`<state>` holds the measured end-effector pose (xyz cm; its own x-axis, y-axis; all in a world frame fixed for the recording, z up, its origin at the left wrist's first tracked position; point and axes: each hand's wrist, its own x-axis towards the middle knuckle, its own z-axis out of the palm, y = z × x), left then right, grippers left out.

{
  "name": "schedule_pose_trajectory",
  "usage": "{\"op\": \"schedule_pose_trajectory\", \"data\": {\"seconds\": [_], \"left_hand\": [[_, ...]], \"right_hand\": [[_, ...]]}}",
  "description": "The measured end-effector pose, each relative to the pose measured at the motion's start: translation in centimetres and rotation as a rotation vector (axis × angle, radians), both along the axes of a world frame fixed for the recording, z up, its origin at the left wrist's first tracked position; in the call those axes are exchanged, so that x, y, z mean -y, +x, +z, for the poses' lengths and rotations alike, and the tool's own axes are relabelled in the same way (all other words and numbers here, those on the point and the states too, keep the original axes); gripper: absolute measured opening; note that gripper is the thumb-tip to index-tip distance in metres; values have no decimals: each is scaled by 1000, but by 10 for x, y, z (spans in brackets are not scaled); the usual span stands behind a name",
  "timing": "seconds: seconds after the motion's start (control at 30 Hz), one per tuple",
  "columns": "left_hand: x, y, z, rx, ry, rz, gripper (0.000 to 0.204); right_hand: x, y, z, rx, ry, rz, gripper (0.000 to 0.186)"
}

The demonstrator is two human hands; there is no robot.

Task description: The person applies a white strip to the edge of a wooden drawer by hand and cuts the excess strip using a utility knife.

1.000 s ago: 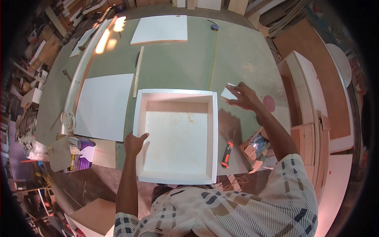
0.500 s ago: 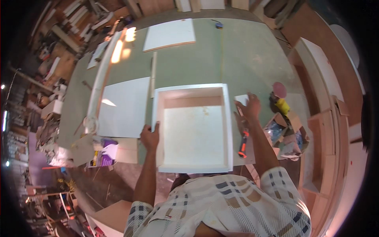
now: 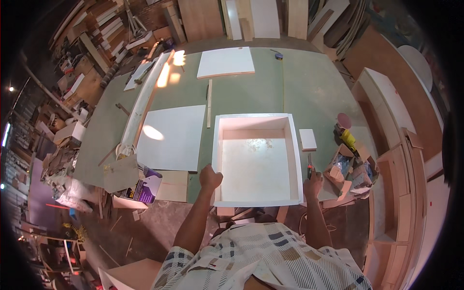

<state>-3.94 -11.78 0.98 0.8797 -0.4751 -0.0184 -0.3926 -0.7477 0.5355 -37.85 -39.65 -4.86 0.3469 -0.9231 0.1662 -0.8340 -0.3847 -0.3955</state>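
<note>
A white open box frame (image 3: 217, 145) lies flat on the green workbench (image 3: 314, 82) in front of me. My left hand (image 3: 210, 177) grips its near left corner. My right hand (image 3: 313, 181) rests at the bench edge just right of the frame, closed around the handle of a red and black hand tool (image 3: 309, 164) that points away from me. A small white block (image 3: 307, 139) lies beside the frame's right wall, just beyond the tool.
White panels lie left (image 3: 171, 137) and far (image 3: 226, 62) on the bench, with a thin wood strip (image 3: 209, 110) between. An open cardboard box (image 3: 350, 166) of small parts and a yellow item (image 3: 349, 139) sit right. Wooden cabinets (image 3: 386, 121) stand at right; scrap boards crowd the left.
My right hand drew back from the small white block toward me and closed on the red and black tool. The left hand stayed on the frame's near left corner.
</note>
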Motion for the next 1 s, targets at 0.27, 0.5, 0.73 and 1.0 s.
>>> {"op": "schedule_pose_trajectory", "data": {"seconds": [0.27,0.5,0.73,1.0], "left_hand": [[28,27,49,95,-7,-107,27],[86,60,191,475,111,-456,18],[99,10,275,912,36,-828,35],[33,-53,283,835,-104,-1054,48]], "right_hand": [[-31,-62,3,749,535,-283,36],[-160,-136,71,1599,985,-409,18],[-189,-176,104,1573,897,-323,19],[-135,-168,196,1346,873,23,33]]}}
